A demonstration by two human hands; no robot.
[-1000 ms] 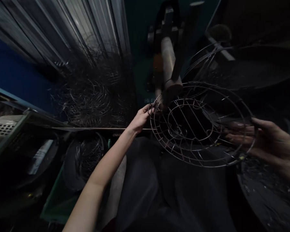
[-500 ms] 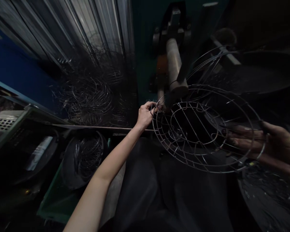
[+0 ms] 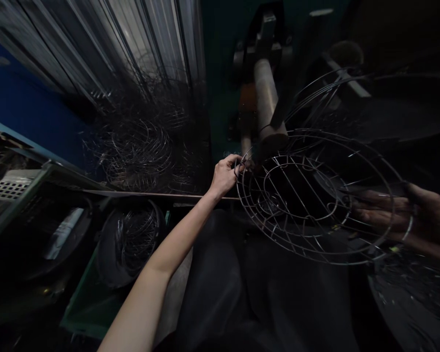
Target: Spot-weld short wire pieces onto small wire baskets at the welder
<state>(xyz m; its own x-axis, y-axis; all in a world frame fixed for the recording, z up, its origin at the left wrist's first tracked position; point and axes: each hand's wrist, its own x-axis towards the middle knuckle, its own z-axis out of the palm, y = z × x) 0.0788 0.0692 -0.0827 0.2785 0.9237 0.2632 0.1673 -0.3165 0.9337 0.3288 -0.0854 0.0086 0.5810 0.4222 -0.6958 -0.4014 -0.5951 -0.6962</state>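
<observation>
**Round wire guard held at both edges, in front of a cylinder machine**

Held slightly tilted at centre-right of the view: a round wire guard (image 3: 315, 200), made of concentric rings crossed by straight spokes, with a small hub near its middle. Left hand (image 3: 225, 175) at the guard's 9 o'clock edge, grip clenched on the outer rim wire, bare forearm running down toward 7 o'clock of the view. Right hand (image 3: 421, 220) at the guard's 3 o'clock edge, in deep shadow, fingers (image 3: 374, 208) spread flat under the spokes and thumb over the outer ring, so grasping the rim from that side.

Just beyond the guard's 11 o'clock edge, a pale cylinder (image 3: 267, 100) sloping down from a dark machine head (image 3: 264, 34); lower end of the cylinder close to the rim, contact impossible to judge. Behind the guard at 1 o'clock, further wire rings (image 3: 322, 93) leaning in the dark.

At 10 o'clock of the view, a tangled heap of wire guards (image 3: 143, 142) piled against ribbed metal sheeting (image 3: 132, 44). At 8 o'clock, a dark round tub (image 3: 132, 239) filled with more coiled wire, beside a green crate (image 3: 91, 303). Far out at 9 o'clock, a pale perforated tray (image 3: 11, 188) on a shelf edge. Dark cloth (image 3: 242, 283), seemingly over the person's lap, filling the 6 o'clock area beneath the guard.
</observation>
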